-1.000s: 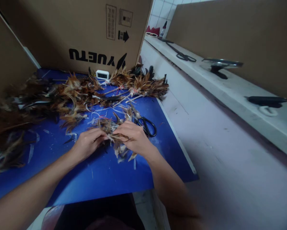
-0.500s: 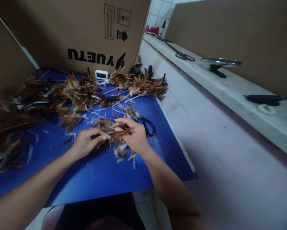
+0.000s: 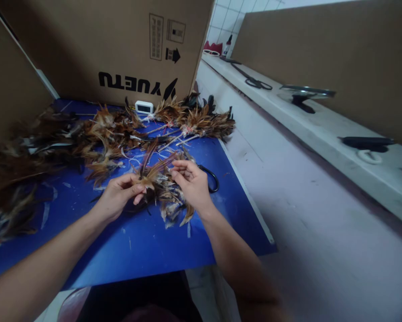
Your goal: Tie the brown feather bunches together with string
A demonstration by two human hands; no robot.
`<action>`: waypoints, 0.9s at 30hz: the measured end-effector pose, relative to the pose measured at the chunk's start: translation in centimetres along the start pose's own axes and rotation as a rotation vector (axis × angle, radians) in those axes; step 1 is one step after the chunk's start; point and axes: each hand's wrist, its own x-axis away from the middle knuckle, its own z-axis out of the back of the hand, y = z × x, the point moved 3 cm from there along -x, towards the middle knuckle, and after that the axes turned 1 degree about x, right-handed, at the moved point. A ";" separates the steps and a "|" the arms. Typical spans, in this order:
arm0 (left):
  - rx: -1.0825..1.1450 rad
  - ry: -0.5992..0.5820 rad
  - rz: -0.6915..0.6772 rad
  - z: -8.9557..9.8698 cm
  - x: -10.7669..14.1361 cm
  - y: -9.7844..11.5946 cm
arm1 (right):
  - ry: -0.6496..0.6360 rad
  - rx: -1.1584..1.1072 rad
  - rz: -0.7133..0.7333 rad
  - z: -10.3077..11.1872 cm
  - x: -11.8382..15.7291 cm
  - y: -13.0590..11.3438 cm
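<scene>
My left hand (image 3: 120,195) is closed, pinching a small bunch of brown feathers (image 3: 154,173) by the base between thumb and fingers. Their tips fan up and to the right. Just right of those tips, my right hand (image 3: 194,187) has its fingers curled together in a pinch. What it holds, if anything, I cannot make out. Loose brown and whitish feathers (image 3: 171,208) lie between and below the hands on the blue table (image 3: 147,250). A black scissor handle (image 3: 214,180) shows beside my right hand, the rest being hidden.
Feather bundles on sticks (image 3: 207,123) and a wide heap of feathers (image 3: 96,138) cover the back and left. A small white digital display (image 3: 144,107) stands before a cardboard box (image 3: 120,44). On the right ledge (image 3: 308,120) lie scissors (image 3: 258,84) and other tools.
My right hand has drawn slightly right, off the bunch. The feathers in my left hand now spread upward, more in view. My view has shifted a little.
</scene>
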 end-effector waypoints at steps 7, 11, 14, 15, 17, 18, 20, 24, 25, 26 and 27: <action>0.122 0.191 -0.173 0.9 -0.6 0.7 | -0.054 0.213 0.087 0.3 -0.3 -0.2; 0.146 0.302 -0.225 1.7 -1.0 1.2 | -0.304 0.426 0.342 -0.8 0.7 -0.8; 0.134 0.326 -0.244 2.1 -1.2 1.3 | -0.438 0.625 0.463 -1.7 1.4 -0.7; 0.126 0.329 -0.247 2.2 -1.2 1.3 | -0.464 0.682 0.474 -2.0 1.6 -0.5; 0.107 0.335 -0.247 2.3 -1.3 1.3 | -0.494 0.772 0.464 -2.4 1.7 -0.3; 0.099 0.337 -0.246 2.3 -1.3 1.3 | -0.503 0.807 0.449 -2.6 1.7 -0.3; 0.089 0.342 -0.248 2.3 -1.3 1.3 | -0.524 0.868 0.413 -3.0 1.7 -0.3; 0.090 0.351 -0.250 2.5 -1.4 1.3 | -0.538 1.000 0.319 -3.8 1.7 -0.1; 0.095 0.354 -0.252 2.5 -1.4 1.3 | -0.535 1.039 0.296 -3.9 1.7 0.1; 0.100 0.355 -0.254 2.6 -1.4 1.2 | -0.533 1.074 0.276 -4.1 1.7 0.2; 0.106 0.356 -0.257 2.6 -1.5 1.2 | -0.535 1.101 0.260 -4.2 1.7 0.4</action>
